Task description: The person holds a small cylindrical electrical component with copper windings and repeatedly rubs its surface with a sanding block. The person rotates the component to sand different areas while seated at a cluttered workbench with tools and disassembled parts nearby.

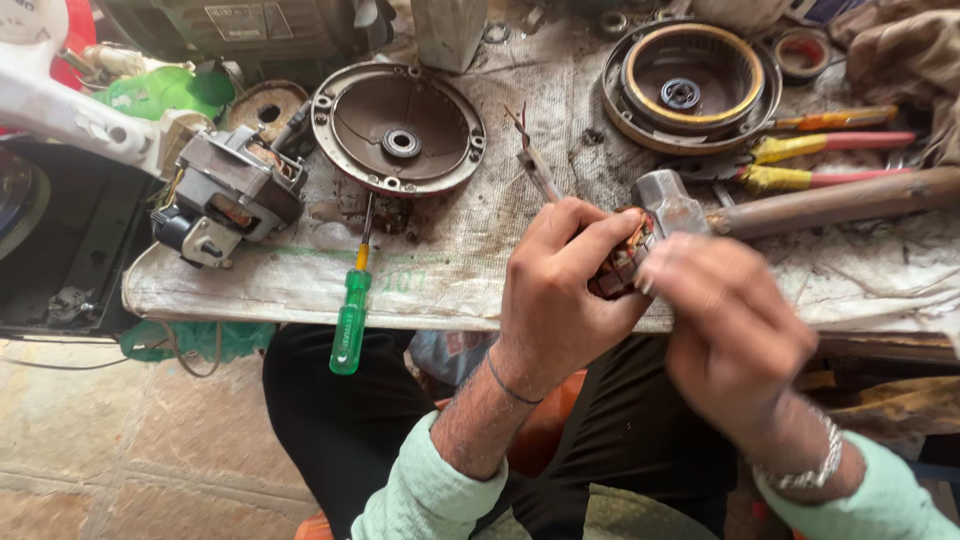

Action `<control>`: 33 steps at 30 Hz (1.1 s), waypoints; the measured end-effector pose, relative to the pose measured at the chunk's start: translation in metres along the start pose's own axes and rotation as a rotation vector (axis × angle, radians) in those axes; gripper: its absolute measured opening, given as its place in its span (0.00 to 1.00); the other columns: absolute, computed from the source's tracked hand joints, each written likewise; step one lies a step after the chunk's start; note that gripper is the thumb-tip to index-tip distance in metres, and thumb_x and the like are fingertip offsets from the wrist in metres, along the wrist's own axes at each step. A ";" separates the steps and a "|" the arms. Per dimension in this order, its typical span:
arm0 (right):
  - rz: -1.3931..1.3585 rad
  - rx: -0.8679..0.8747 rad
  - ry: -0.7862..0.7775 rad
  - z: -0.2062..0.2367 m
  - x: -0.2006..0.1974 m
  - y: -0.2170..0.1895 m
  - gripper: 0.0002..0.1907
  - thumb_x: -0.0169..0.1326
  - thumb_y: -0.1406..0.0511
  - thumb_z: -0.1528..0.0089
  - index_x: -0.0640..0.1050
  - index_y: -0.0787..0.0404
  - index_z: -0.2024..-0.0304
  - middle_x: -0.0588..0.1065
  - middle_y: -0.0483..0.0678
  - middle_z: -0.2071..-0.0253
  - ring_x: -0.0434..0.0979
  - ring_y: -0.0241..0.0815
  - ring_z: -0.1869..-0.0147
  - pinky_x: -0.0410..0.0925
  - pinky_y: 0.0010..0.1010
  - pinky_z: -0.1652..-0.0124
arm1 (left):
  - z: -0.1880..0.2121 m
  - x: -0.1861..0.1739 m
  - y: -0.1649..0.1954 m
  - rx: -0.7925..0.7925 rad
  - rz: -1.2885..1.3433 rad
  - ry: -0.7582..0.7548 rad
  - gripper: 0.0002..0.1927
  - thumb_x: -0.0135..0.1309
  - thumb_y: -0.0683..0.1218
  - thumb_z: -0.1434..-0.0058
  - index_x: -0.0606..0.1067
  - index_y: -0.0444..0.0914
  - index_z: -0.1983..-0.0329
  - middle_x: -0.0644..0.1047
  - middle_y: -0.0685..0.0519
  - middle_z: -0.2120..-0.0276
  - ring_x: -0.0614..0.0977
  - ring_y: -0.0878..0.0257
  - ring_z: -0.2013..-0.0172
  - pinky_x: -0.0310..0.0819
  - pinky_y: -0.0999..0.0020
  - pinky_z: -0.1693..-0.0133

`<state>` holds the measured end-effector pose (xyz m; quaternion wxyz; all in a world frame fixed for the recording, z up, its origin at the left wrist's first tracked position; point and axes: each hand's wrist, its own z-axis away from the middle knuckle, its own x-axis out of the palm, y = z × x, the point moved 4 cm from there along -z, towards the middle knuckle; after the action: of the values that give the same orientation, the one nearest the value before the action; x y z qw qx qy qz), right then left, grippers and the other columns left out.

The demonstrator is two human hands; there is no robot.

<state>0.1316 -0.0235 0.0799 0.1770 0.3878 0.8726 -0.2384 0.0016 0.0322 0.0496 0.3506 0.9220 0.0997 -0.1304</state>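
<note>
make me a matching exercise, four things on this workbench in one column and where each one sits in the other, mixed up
Things:
1. green-handled screwdriver
2. hammer
3. small motor
4. round metal end cover

Places:
A. at the left end of the bench
B. handle hanging over the front edge of the bench
C. top centre of the bench, bearing in its middle
D. lying across the right side, head just behind the left hand and right hand

Pairs: 1-B, 2-D, 3-A, 4-C

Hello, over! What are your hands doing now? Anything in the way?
Left hand and right hand both grip a small copper-wound part. Hammer lies just behind. Green screwdriver sits off to the left, apart.
</note>
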 end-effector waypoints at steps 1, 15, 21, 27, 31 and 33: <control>0.016 0.056 -0.011 -0.001 0.000 0.002 0.16 0.53 0.85 0.43 0.80 0.70 0.56 0.79 0.58 0.55 0.82 0.55 0.48 0.75 0.42 0.46 | 0.000 0.000 0.000 0.002 -0.008 -0.002 0.22 0.66 0.41 0.48 0.79 0.36 0.49 0.76 0.50 0.59 0.80 0.55 0.58 0.77 0.64 0.54; -0.006 -0.032 0.011 0.003 0.000 0.001 0.14 0.53 0.84 0.42 0.80 0.70 0.57 0.79 0.58 0.57 0.82 0.56 0.49 0.76 0.44 0.47 | 0.002 0.003 -0.001 0.014 -0.017 0.009 0.22 0.64 0.40 0.49 0.79 0.36 0.49 0.75 0.50 0.60 0.80 0.55 0.59 0.77 0.64 0.54; 0.009 -0.099 0.011 0.005 -0.001 0.002 0.13 0.53 0.84 0.42 0.80 0.70 0.58 0.79 0.58 0.58 0.82 0.56 0.50 0.76 0.44 0.47 | 0.003 0.005 0.001 0.022 -0.029 0.009 0.22 0.65 0.41 0.48 0.79 0.36 0.48 0.76 0.50 0.59 0.80 0.56 0.58 0.77 0.64 0.54; 0.009 -0.069 0.045 0.008 0.002 0.008 0.13 0.52 0.84 0.41 0.80 0.70 0.57 0.79 0.58 0.57 0.82 0.56 0.48 0.76 0.42 0.48 | 0.003 0.004 0.001 0.020 -0.038 0.024 0.21 0.67 0.41 0.49 0.79 0.35 0.51 0.76 0.50 0.61 0.80 0.54 0.58 0.77 0.64 0.56; -0.010 0.031 0.004 0.005 0.002 0.010 0.17 0.50 0.84 0.43 0.80 0.70 0.55 0.79 0.58 0.54 0.82 0.55 0.47 0.76 0.40 0.47 | 0.003 0.002 0.001 0.007 -0.016 0.026 0.22 0.68 0.41 0.49 0.79 0.35 0.50 0.76 0.50 0.61 0.80 0.54 0.58 0.78 0.64 0.56; 0.001 0.031 -0.006 0.006 0.001 0.011 0.17 0.50 0.84 0.43 0.81 0.71 0.55 0.80 0.58 0.54 0.82 0.55 0.47 0.76 0.40 0.47 | 0.003 0.002 0.001 0.011 -0.011 0.028 0.21 0.68 0.41 0.50 0.80 0.35 0.51 0.76 0.50 0.62 0.81 0.54 0.59 0.78 0.62 0.55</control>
<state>0.1398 -0.0194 0.0713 0.1735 0.3901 0.8681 -0.2531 0.0030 0.0298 0.0476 0.3435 0.9251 0.1089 -0.1199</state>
